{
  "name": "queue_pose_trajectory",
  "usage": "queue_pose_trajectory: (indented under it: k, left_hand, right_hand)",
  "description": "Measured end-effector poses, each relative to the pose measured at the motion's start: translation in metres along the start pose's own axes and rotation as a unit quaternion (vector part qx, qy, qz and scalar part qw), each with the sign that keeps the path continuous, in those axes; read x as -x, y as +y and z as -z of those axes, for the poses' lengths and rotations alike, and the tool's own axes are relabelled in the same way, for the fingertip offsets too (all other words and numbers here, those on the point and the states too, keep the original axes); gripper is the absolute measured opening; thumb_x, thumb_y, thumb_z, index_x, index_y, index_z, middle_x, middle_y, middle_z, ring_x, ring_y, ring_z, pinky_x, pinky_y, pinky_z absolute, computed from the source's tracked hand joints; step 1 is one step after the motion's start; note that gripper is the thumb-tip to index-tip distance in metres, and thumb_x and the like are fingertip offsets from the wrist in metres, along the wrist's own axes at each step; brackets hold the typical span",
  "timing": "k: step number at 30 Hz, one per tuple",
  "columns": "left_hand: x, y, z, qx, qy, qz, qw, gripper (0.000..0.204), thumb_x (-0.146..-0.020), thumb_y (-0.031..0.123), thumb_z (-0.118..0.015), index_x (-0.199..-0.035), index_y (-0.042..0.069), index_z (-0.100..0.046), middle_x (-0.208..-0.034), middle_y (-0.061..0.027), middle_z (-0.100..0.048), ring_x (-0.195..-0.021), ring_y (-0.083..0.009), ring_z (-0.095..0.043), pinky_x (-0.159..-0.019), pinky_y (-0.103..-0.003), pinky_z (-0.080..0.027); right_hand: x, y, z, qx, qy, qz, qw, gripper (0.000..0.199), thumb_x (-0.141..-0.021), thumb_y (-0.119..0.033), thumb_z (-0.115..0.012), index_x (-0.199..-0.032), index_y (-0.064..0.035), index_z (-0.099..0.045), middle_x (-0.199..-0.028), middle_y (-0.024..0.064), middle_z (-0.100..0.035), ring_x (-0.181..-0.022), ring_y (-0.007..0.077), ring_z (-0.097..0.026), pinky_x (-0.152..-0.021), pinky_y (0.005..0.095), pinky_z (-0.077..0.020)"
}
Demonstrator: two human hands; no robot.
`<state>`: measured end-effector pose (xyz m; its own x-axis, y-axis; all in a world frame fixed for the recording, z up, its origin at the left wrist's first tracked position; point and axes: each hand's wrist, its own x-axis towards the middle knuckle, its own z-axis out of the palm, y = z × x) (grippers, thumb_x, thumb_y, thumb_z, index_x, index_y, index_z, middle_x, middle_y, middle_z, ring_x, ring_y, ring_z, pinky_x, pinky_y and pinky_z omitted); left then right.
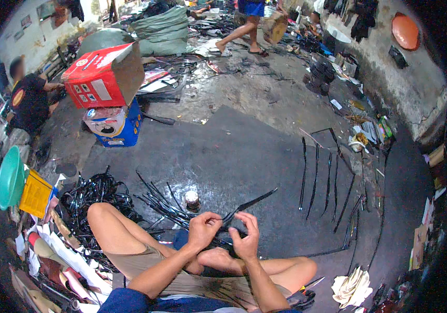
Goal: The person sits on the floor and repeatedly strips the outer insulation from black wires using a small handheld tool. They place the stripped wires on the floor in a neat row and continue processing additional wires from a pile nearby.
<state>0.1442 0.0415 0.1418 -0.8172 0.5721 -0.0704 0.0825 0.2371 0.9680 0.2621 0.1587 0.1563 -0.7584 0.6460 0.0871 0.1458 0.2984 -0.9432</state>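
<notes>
I sit cross-legged on a dark floor mat with both hands before my lap. My left hand [205, 229] is closed, thumb and fingertips pinching a glossy black strip [257, 199] that slants up to the right. Close beside it, my right hand [245, 237] has its thumb and curved fingers apart, the fingertips near the strip; whether they touch it is unclear. A bundle of black strips [168, 206] fans out left of my hands. Just beyond them stands a small round container [192, 201] with a pale top.
To my left lies a tangled heap of black strips [95, 190]. Several separate strips [315, 177] are laid out at right. A red carton [95, 75] sits on a blue box [121, 130]. A person [28, 99] crouches at left; another person's legs [244, 34] show at the back.
</notes>
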Motion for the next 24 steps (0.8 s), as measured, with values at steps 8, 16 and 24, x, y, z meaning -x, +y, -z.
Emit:
queue_pose_trajectory:
  k: [8, 16, 24]
  left_hand:
    - [0.0, 0.072, 0.048, 0.106, 0.015, -0.039, 0.994, 0.01, -0.083, 0.005, -0.073, -0.091, 0.001, -0.073, -0.083, -0.0039, -0.073, -0.073, -0.0083, -0.067, -0.067, -0.024, -0.054]
    - [-0.005, 0.052, 0.058, 0.258, 0.028, 0.03, 0.965, 0.009, -0.083, -0.001, -0.072, -0.092, -0.002, -0.071, -0.081, -0.0031, -0.071, -0.071, -0.0067, -0.065, -0.065, -0.02, -0.052]
    - [-0.007, 0.058, 0.055, 0.346, 0.014, 0.064, 0.936, 0.012, -0.085, -0.001, -0.07, -0.097, -0.001, -0.07, -0.085, -0.005, -0.071, -0.076, -0.0102, -0.067, -0.07, -0.023, -0.054]
  right_hand:
    - [-0.035, -0.069, -0.007, 0.04, -0.121, 0.191, 0.973, 0.047, -0.078, -0.007, -0.079, -0.124, -0.0044, -0.067, -0.105, 0.0141, -0.071, -0.094, 0.0263, -0.069, -0.084, 0.0333, -0.0548]
    - [-0.035, -0.083, -0.019, 0.109, -0.081, 0.257, 0.957, 0.031, -0.075, -0.012, -0.084, -0.104, -0.0032, -0.075, -0.084, 0.0108, -0.071, -0.072, 0.0218, -0.068, -0.064, 0.0309, -0.0533]
    - [-0.035, -0.092, -0.019, 0.095, -0.042, 0.228, 0.968, 0.028, -0.077, -0.012, -0.082, -0.103, -0.0052, -0.075, -0.082, 0.0108, -0.069, -0.072, 0.0249, -0.068, -0.064, 0.0343, -0.0541]
